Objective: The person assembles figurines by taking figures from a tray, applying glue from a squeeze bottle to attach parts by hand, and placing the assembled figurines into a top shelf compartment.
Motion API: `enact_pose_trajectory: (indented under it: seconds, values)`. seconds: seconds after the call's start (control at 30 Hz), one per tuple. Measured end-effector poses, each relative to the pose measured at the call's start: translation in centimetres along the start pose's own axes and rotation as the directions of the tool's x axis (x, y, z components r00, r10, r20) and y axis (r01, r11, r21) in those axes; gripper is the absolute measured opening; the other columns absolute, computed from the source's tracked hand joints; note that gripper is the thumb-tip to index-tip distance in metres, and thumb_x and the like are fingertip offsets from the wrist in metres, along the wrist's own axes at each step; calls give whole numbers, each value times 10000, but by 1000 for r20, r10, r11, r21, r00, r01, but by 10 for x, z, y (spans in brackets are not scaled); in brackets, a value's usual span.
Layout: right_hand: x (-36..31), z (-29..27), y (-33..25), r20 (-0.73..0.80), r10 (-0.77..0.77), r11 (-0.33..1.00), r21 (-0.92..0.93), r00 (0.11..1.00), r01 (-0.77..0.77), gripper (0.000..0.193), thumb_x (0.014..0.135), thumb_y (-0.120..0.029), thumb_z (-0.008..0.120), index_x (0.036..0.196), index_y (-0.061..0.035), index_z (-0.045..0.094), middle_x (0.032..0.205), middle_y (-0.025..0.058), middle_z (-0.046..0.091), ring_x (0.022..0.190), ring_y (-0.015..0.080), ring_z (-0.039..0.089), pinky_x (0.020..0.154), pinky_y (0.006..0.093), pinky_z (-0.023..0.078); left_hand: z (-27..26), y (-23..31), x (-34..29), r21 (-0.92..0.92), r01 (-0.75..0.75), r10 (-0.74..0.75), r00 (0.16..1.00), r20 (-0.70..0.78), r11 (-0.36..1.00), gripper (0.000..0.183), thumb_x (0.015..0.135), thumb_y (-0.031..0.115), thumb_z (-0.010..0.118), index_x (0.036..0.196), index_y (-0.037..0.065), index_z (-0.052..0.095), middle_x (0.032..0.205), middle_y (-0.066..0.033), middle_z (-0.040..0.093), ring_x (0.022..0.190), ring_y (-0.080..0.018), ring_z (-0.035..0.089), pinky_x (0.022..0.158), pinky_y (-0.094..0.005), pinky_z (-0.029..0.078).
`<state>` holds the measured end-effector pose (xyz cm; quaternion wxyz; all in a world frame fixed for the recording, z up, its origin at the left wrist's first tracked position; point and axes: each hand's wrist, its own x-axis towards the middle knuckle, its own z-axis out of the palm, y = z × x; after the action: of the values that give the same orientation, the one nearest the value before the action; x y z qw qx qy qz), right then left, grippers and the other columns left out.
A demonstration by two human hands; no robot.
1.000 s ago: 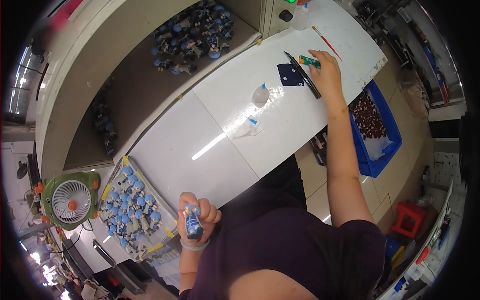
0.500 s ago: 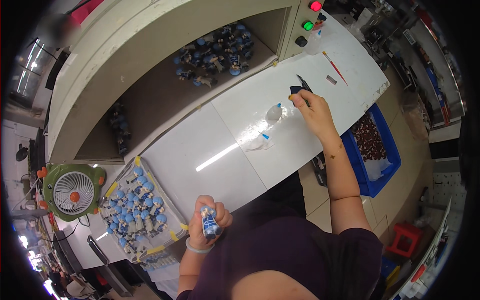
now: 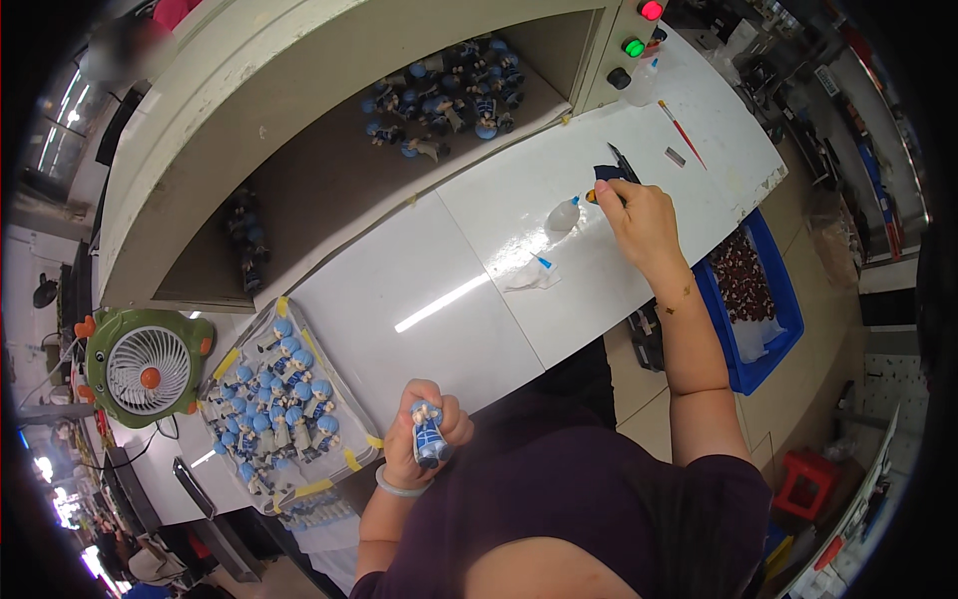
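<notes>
One doll [image 3: 428, 436] is gripped in the curled left hand [image 3: 402, 446], not yet set down; many other dolls [image 3: 294, 394] lie on the tray [image 3: 353, 433]. The right hand [image 3: 647, 230], nearly closed, pinches what looks like a tube [image 3: 592, 197].

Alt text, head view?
A person's left hand grips a small blue figurine; the right hand holds a small orange-tipped object over a glossy white table. A yellow-taped tray of blue-topped figurines sits left, beside a green fan.

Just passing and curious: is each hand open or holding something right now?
Left hand: closed, holding a blue figurine.
Right hand: closed on an orange-ended item, mostly hidden.
</notes>
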<state>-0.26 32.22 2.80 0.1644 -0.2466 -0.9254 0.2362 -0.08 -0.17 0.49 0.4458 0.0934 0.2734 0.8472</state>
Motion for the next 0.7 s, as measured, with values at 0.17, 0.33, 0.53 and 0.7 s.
enact_pose_trajectory:
  seconds: [0.17,0.33,0.53,0.7]
  values:
    - [0,3,1,-15,-9,1000,-2,1000,9,395,822,-364,433,722,-41,638,496,138,524,481,291,519,491,356,401,-1,-1,-1,4,10,-10,1000,-2,1000,337,854,426,396,960,107,366,643,-19,341,529,-106,276,518,-259,253]
    - [1,-3,-6,42,41,998,-38,998,-40,411,822,-370,433,686,-37,632,488,135,519,466,286,508,483,351,396,-1,-1,-1,10,25,-25,1000,-6,1000,340,852,431,395,959,108,367,643,-14,339,531,-104,273,519,-255,253]
    - [2,0,-2,18,25,999,-37,1000,-25,420,824,-370,429,672,-32,629,482,131,518,461,284,506,480,347,396,-2,-2,1,5,25,-25,1000,-6,1000,343,850,431,400,959,107,369,643,-11,338,535,-104,274,519,-255,253]
    - [3,0,-2,15,27,999,-33,1000,-26,412,829,-364,420,722,-31,637,496,138,528,476,286,520,489,347,404,-2,-2,2,-2,33,-33,999,-7,999,340,851,427,399,958,105,370,642,-12,337,534,-106,274,521,-255,252]
